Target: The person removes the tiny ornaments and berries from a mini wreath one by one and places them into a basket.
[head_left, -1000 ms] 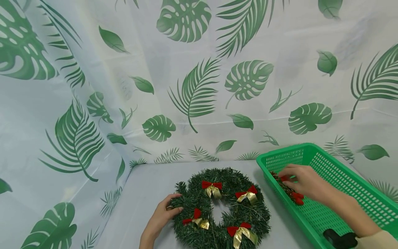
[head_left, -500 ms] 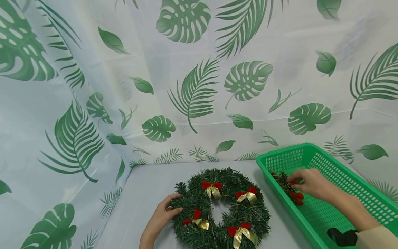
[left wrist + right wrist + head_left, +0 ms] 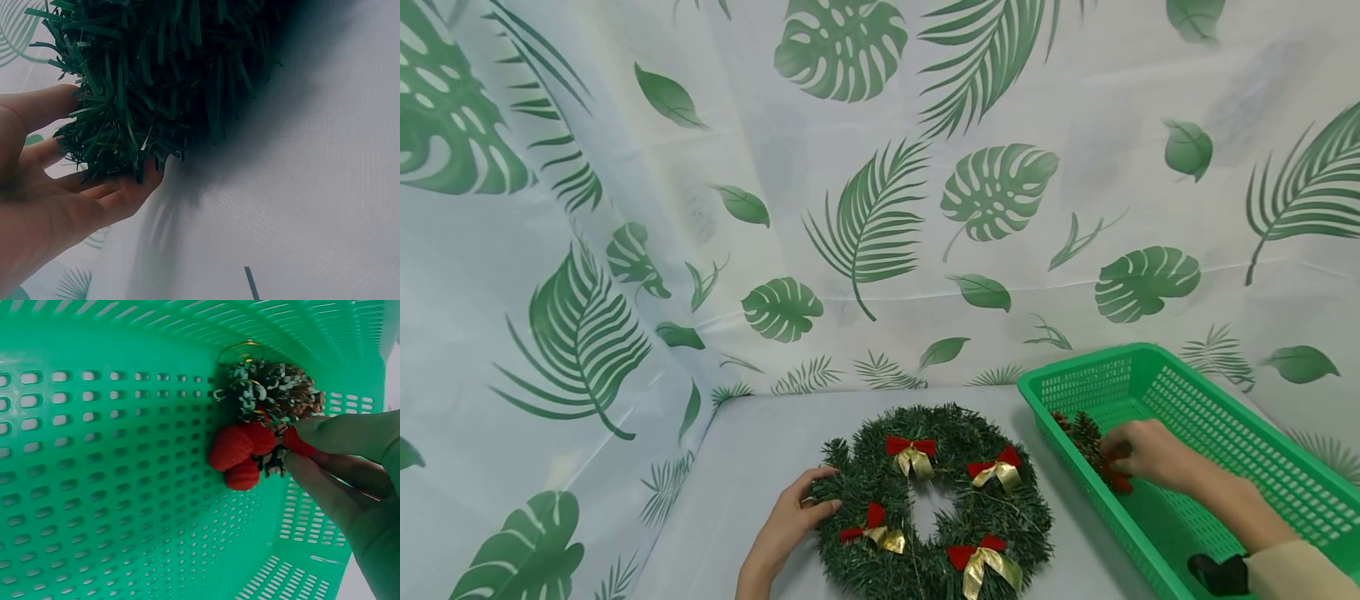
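A green tinsel wreath (image 3: 1026, 517) with several red-and-gold bows (image 3: 912, 454) lies on the table. At its left edge, my left hand (image 3: 786, 521) grips the tinsel, the thumb on one side and fingers beneath in the left wrist view. My right hand (image 3: 1150, 454) reaches into the green basket (image 3: 1232, 421). Between thumb and fingertips it pinches a red berry ornament (image 3: 299, 442), partly hidden by the fingers. Beside it in the right wrist view lie more red berries (image 3: 230, 448) and frosted pine cones (image 3: 275, 384) with gold loops, against the basket wall.
The basket stands to the right of the wreath, its long side running toward me. A dark strap-like object (image 3: 1219, 575) shows at the right wrist. Leaf-printed white cloth (image 3: 880, 250) hangs behind and at the left. A loose tinsel strand (image 3: 251, 282) lies on the table.
My right hand has moved slightly right and toward me within the basket, uncovering pine cones and coming onto the red berries. The left hand and wreath have stayed in place.
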